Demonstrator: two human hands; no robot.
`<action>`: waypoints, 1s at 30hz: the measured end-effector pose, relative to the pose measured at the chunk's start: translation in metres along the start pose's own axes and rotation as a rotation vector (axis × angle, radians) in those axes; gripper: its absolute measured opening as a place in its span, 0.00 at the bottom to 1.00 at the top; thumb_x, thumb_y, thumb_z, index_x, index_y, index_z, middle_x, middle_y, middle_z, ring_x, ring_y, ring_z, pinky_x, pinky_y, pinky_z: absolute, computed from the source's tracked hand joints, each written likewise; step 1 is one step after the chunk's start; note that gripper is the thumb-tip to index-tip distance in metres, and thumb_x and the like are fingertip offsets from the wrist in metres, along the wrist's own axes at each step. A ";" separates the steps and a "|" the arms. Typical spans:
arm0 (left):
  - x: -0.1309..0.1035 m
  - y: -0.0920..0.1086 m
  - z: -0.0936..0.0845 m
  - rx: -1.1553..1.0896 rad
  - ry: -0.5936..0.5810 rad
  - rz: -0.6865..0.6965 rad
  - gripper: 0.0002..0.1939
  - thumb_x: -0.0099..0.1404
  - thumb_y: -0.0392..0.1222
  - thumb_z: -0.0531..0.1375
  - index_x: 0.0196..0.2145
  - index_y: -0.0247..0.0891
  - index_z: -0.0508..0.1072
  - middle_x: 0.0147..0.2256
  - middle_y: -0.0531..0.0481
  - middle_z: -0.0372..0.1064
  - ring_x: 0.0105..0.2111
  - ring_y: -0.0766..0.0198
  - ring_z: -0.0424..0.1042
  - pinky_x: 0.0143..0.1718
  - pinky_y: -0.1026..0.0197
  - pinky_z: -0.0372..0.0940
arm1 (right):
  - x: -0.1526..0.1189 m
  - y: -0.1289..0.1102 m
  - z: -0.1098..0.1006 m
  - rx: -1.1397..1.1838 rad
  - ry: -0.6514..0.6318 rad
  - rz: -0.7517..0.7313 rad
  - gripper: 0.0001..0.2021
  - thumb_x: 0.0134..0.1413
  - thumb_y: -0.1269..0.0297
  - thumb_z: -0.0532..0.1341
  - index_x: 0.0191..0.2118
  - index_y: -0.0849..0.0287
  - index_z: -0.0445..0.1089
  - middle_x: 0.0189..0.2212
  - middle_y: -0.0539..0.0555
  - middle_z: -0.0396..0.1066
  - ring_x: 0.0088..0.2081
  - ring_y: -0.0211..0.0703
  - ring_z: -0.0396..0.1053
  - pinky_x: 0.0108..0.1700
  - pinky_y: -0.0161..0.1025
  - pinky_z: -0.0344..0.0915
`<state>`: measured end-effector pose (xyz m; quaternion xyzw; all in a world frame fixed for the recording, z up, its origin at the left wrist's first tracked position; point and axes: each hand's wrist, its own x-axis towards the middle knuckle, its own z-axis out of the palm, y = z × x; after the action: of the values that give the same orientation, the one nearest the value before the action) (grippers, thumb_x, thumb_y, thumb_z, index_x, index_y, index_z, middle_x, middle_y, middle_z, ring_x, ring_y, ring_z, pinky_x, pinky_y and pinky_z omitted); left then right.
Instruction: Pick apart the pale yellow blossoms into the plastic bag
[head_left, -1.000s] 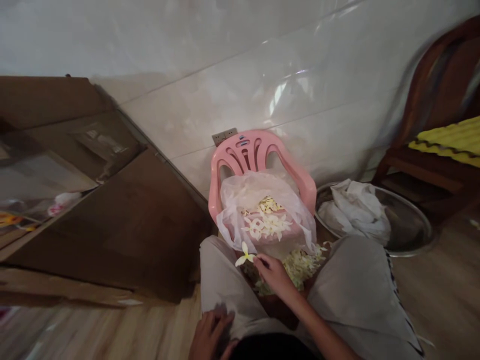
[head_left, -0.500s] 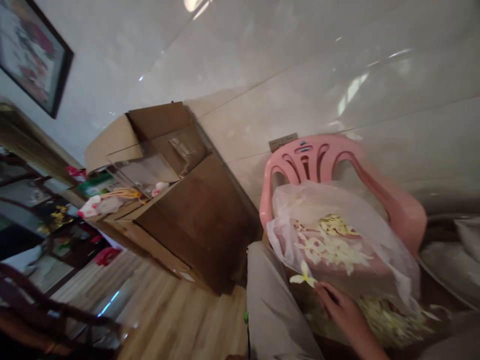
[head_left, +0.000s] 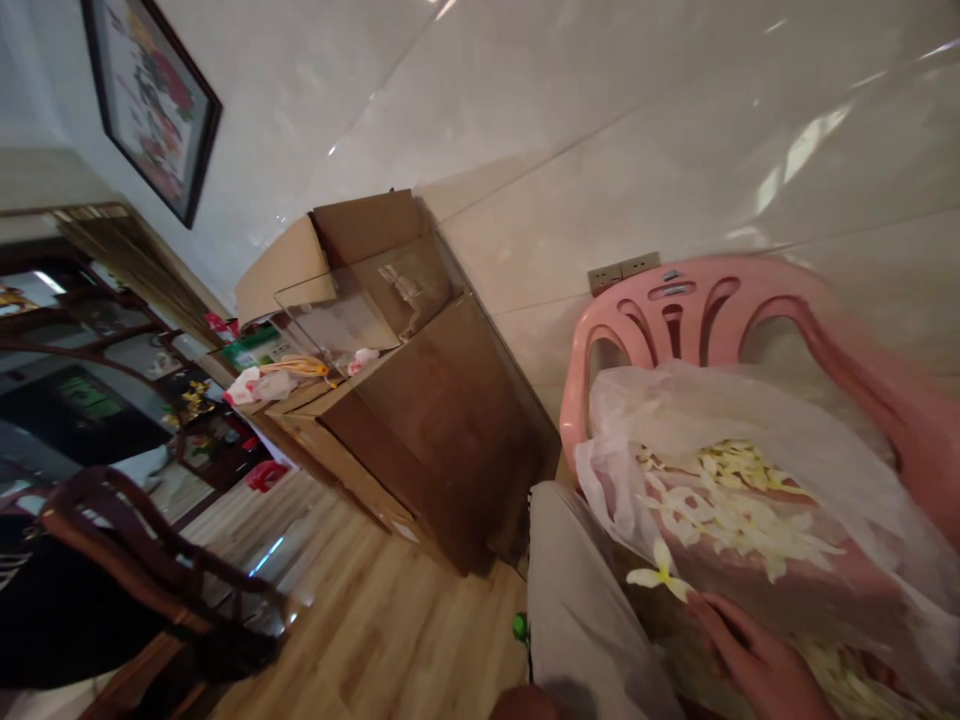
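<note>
My right hand (head_left: 757, 655) is closed in a pinch at the lower right, its fingertips on a pale yellow-white flower (head_left: 661, 576) with open petals. Just beyond it, a translucent plastic bag (head_left: 840, 470) lies spread over the seat of a pink plastic chair (head_left: 686, 295). Several loose white and yellowish flowers (head_left: 739, 520) rest on the bag. More pale flowers (head_left: 847, 680) lie below it, partly covered by my hand and the bag. I do not see my left hand; a brownish rounded shape (head_left: 525, 703) at the bottom edge is too unclear to name.
My trousered leg (head_left: 589, 610) is beside the chair. To the left stand large cardboard boxes (head_left: 442, 430) with bags on top. A dark wooden chair (head_left: 142, 560) is farther left on the wood floor (head_left: 352, 620). A wall socket (head_left: 622, 272) sits behind the pink chair.
The view has shifted, so the chair, boxes and picture appear farther right. My right hand still pinches the flower at nearly the same place by the bag's edge.
</note>
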<state>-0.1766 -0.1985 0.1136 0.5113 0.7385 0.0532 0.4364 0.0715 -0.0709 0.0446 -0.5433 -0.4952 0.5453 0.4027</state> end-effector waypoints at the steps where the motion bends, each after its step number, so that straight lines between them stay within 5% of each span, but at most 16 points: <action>1: -0.003 0.007 0.001 0.086 0.017 0.019 0.18 0.54 0.62 0.61 0.24 0.48 0.83 0.23 0.45 0.78 0.30 0.49 0.76 0.30 0.55 0.64 | -0.001 -0.002 0.000 -0.002 0.003 -0.007 0.21 0.40 0.39 0.60 0.23 0.53 0.71 0.13 0.50 0.64 0.17 0.43 0.63 0.20 0.37 0.59; 3: -0.008 0.024 0.001 0.245 -0.010 0.151 0.24 0.59 0.64 0.56 0.27 0.45 0.84 0.23 0.45 0.79 0.28 0.53 0.76 0.30 0.59 0.62 | -0.003 -0.005 -0.001 -0.006 0.001 -0.016 0.21 0.42 0.39 0.60 0.23 0.54 0.71 0.13 0.50 0.63 0.17 0.42 0.62 0.20 0.37 0.58; 7: -0.013 0.055 -0.003 0.264 0.069 0.193 0.22 0.64 0.56 0.53 0.30 0.43 0.84 0.27 0.43 0.81 0.26 0.55 0.75 0.27 0.60 0.58 | -0.007 -0.009 0.000 -0.037 -0.002 -0.003 0.22 0.46 0.40 0.58 0.27 0.57 0.72 0.14 0.49 0.63 0.18 0.41 0.61 0.21 0.36 0.58; 11: -0.005 0.063 0.003 0.193 0.123 0.230 0.24 0.66 0.55 0.52 0.26 0.42 0.83 0.24 0.41 0.79 0.24 0.55 0.74 0.27 0.61 0.56 | -0.010 -0.012 0.001 -0.069 -0.001 -0.030 0.23 0.51 0.40 0.55 0.28 0.57 0.71 0.15 0.47 0.61 0.19 0.40 0.61 0.22 0.35 0.58; 23: 0.002 0.045 0.021 -0.041 0.260 0.149 0.24 0.63 0.56 0.55 0.17 0.42 0.75 0.16 0.47 0.72 0.20 0.56 0.70 0.25 0.62 0.52 | -0.015 -0.007 0.003 -0.078 0.032 0.020 0.21 0.55 0.43 0.56 0.27 0.57 0.69 0.15 0.46 0.60 0.18 0.39 0.59 0.22 0.34 0.56; 26: -0.011 0.028 0.024 -0.068 0.281 0.060 0.17 0.61 0.55 0.56 0.27 0.44 0.79 0.21 0.45 0.75 0.24 0.53 0.73 0.27 0.61 0.55 | -0.014 -0.004 0.002 -0.090 0.033 0.013 0.21 0.56 0.43 0.56 0.26 0.56 0.67 0.15 0.46 0.60 0.19 0.39 0.60 0.23 0.35 0.57; 30: -0.032 -0.011 0.019 -0.057 0.180 -0.097 0.11 0.56 0.52 0.59 0.23 0.44 0.73 0.21 0.48 0.74 0.25 0.53 0.72 0.27 0.62 0.56 | -0.014 -0.005 0.000 -0.105 0.027 0.006 0.20 0.58 0.45 0.55 0.29 0.57 0.69 0.16 0.46 0.61 0.19 0.39 0.60 0.24 0.34 0.57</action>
<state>-0.1678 -0.2362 0.1154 0.4555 0.7968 0.0986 0.3845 0.0716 -0.0832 0.0522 -0.5724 -0.5160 0.5124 0.3789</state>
